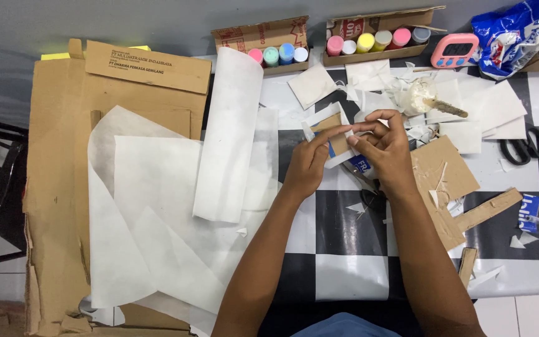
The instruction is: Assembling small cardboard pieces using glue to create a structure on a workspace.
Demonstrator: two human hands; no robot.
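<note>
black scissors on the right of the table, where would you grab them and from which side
Take the scissors by the two black finger loops, which show plainly on the checkered table. Come from above on the right: white paper sheets lie over the blade end, so the loops are the only free part. The right hand is nearer, though both hands now hold a small cardboard piece.

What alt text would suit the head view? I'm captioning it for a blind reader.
The person's left hand and right hand together hold a small brown cardboard piece partly wrapped in white paper over a black-and-white checkered table. White paper sheets lie left on flattened brown cardboard; two cardboard boxes of coloured paint pots, a pink timer and black scissors sit beyond.
</note>
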